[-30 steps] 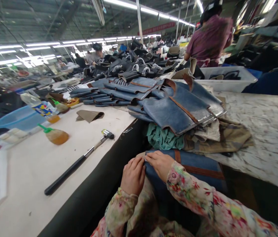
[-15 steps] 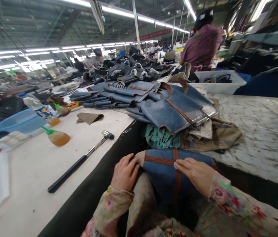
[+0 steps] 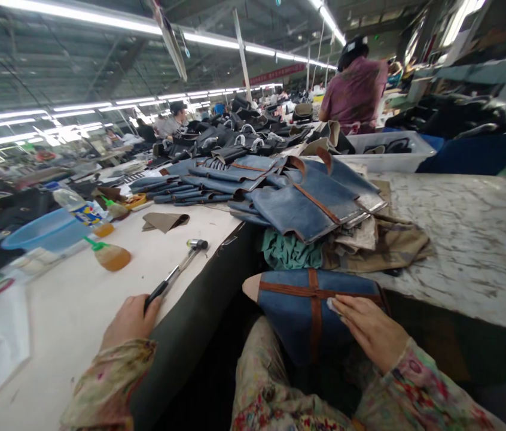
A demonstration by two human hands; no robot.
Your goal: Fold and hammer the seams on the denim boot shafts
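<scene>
Near hammer (image 3: 173, 274) — bottle (image 3: 110, 254) (amber liquid (image 3: 121, 260))

clear bottle (image 3: 86, 214) beside blue basin (image 3: 40, 232)

A large factory workshop is spreading out: long white tube lights (image 3: 82, 16) are running in rows beneath a high grey roof (image 3: 55, 66). Flat blue leather-like pieces with brown trim (image 3: 293, 206) are lying stacked, dark pieces (image 3: 226, 134) are forming heaps behind, and a black-handled metal hammer (image 3: 174, 275) and an amber-filled, green-tipped squeeze bottle (image 3: 113, 258) are lying on the pale worktop (image 3: 78, 320).
</scene>
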